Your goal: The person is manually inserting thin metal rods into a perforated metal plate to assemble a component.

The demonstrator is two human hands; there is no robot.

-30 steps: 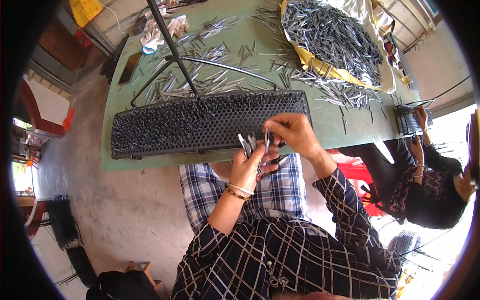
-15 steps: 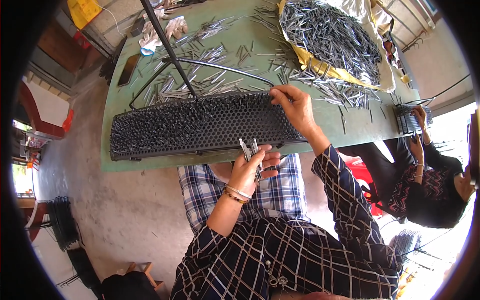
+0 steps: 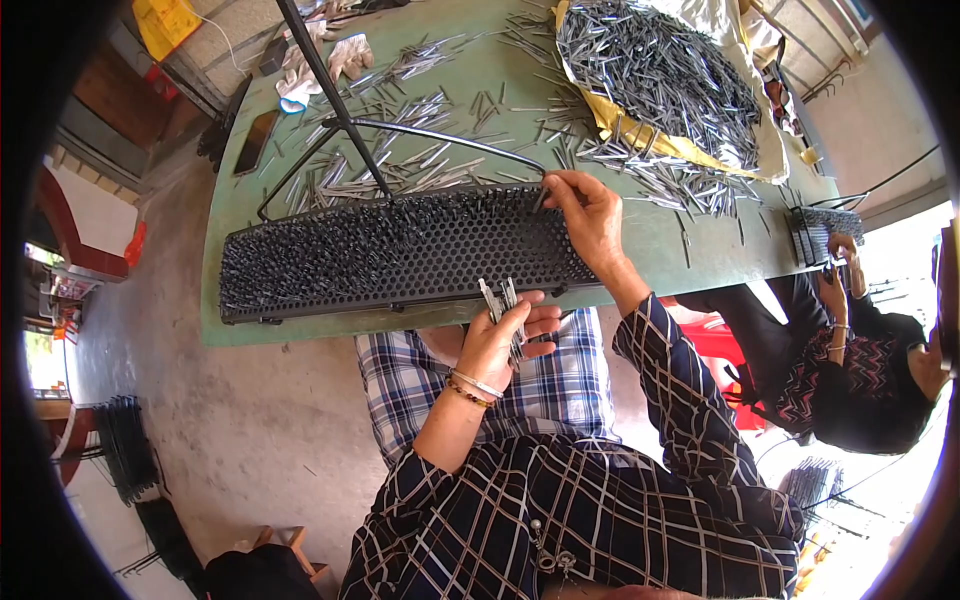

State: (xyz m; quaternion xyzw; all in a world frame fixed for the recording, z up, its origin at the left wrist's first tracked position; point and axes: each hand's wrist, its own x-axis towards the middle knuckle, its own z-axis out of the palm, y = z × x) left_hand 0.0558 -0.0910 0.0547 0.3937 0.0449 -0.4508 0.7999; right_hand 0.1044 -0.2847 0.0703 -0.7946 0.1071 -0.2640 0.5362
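While the left side of the rack [image 3: 470, 250] is densely packed with standing strips [image 3: 310, 255], its middle and right side show open rows of holes. Lying lengthwise along the near edge of the worktop [image 3: 650, 265], the rack looks roughly half filled, by my judgement. Standing strips also run in a band along its back edge toward the right; the bare holes lie mostly in front of that band and reach the front edge. How many are bare at the right end is hard to tell, since the right hand [image 3: 549, 190] covers part of it.

That hand is at the rack's back right corner, thumb and finger pinched narrow on what seems to be one dark strip [image 3: 540, 203]. The left hand [image 3: 497, 335] is just before the worktop's near edge, palm up, its thumb pressing a small bunch [image 3: 494, 300] of pieces against loosely spread fingers.

Far more pieces lie unplaced: loose ones [image 3: 420, 150] behind the rack, and a big heap [image 3: 660, 80] on a sack [image 3: 640, 140] at the far right corner. At the worktop's right edge, a co-worker [image 3: 860, 390] has hands at a smaller rack [image 3: 820, 235].
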